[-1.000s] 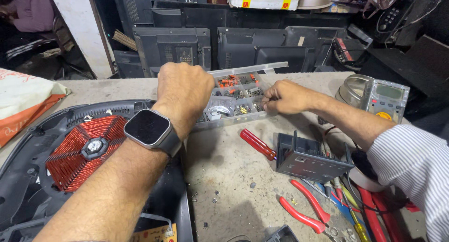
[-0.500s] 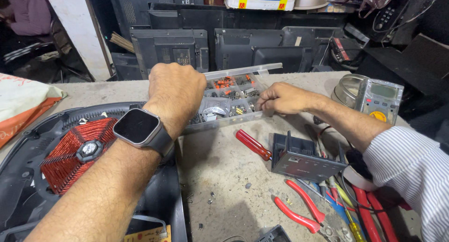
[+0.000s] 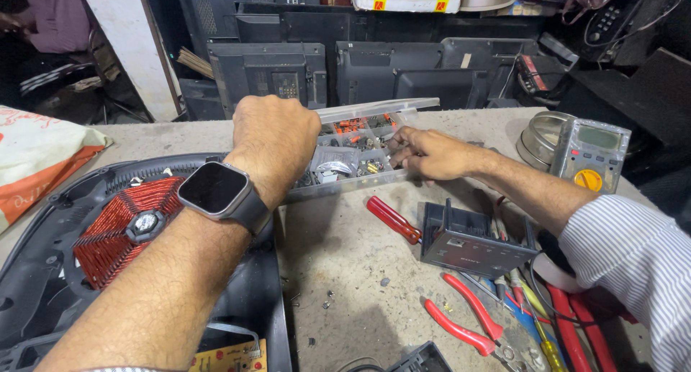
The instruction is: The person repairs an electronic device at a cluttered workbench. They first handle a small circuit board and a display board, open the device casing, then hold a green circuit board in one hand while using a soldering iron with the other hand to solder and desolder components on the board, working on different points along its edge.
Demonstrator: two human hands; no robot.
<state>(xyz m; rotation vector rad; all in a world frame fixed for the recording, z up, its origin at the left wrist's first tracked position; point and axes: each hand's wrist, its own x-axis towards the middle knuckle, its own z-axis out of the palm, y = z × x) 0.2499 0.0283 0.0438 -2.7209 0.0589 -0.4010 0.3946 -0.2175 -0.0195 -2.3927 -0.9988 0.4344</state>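
Both hands at the clear compartment box (image 3: 353, 152), mid-surface (image 3: 345, 250), sorting small parts.

Left hand (image 3: 277, 138) closed, clamped over the box's near-left end, steadying it; right hand (image 3: 425, 155) with fingers narrowed, dipping into a right-side compartment, pinch contents too small to tell. Best kept slow and light, lifting straight up past the dividers. Tight on the right: red screwdriver (image 3: 392, 219), black module (image 3: 475, 239), yellow-dial meter (image 3: 590, 152). Coil unit (image 3: 119, 228) crowding the left.
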